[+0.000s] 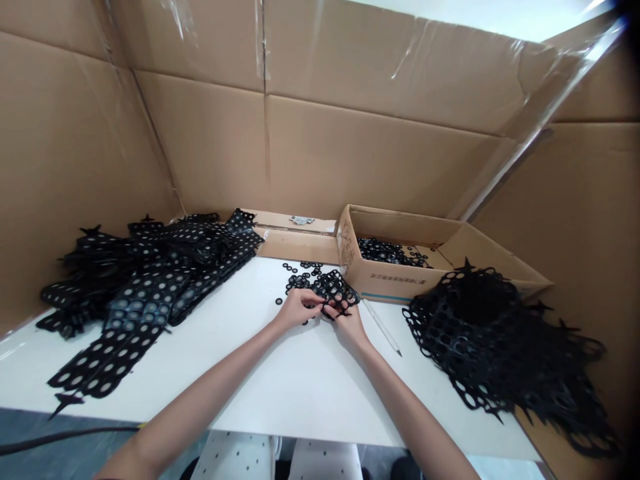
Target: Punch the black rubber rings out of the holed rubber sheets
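Note:
Near the middle of the white table, my right hand (351, 325) has its fingers closed on a black rubber sheet full of round holes (336, 287), which is crumpled and bunched up. My left hand (299, 309) pinches at the near left edge of that sheet, thumb and fingertips together. Whether a ring sits between the left fingertips is too small to make out. Loose black rubber rings (299, 280) lie in a cluster just beyond the left hand, and one single ring (279, 301) lies apart to its left.
Black sheets with ring patterns (145, 293) are heaped at the left. An open cardboard box (395, 283) at the back right contains many small black rings (385, 251). Right of it lies a pile of holed black sheets (495, 340). A pen-like stick (383, 327) rests beside my right hand. Cardboard walls (320, 147) surround the table.

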`<state>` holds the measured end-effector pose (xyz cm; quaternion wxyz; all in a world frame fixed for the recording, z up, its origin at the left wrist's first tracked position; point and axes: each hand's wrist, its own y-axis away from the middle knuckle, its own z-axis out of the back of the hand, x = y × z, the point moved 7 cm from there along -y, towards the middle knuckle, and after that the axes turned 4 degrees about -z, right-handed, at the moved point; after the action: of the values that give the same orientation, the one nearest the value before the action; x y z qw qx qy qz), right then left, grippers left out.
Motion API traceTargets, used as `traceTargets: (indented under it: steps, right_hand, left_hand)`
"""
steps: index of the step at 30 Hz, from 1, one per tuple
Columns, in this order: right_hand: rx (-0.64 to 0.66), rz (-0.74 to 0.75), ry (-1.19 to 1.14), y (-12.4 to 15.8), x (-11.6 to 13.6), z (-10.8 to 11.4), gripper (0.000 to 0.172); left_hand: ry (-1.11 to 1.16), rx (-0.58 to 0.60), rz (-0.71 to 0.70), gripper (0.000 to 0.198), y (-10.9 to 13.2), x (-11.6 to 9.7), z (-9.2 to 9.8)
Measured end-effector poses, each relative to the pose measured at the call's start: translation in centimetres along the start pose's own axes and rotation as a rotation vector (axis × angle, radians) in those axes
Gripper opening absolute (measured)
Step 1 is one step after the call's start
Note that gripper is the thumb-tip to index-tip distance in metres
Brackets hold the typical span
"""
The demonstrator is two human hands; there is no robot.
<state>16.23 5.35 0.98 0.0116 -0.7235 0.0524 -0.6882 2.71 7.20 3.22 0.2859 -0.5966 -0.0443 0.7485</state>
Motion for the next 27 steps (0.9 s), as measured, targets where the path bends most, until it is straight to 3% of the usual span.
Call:
traceTargets:
  steps: [7,11,18,27]
  right_hand:
    - [0.02,-0.031,-0.007,-0.3,0.4,0.2,0.038]
    - [0.057,-0.045,0.002,-0.5,0.8,0.2,0.037]
    - [0.097,0.023,0.108,-0.3,1.9,0.2,0.027]
    - [0.129,-0.048,0.046,-0.6,1.0,0.2,0.024]
  left_hand:
    - [0.267,0.065,0.113,0.036,-0.4,1.3,0.0]
    - [0.255,0.052,0.128,0.037,-0.1,1.2,-0.3]
    - [0.116,0.023,0.03,0.029,0.1,0.2,-0.1]
    - [0.3,-0.021,0.222,0.025,0.0,2.2,-0.4]
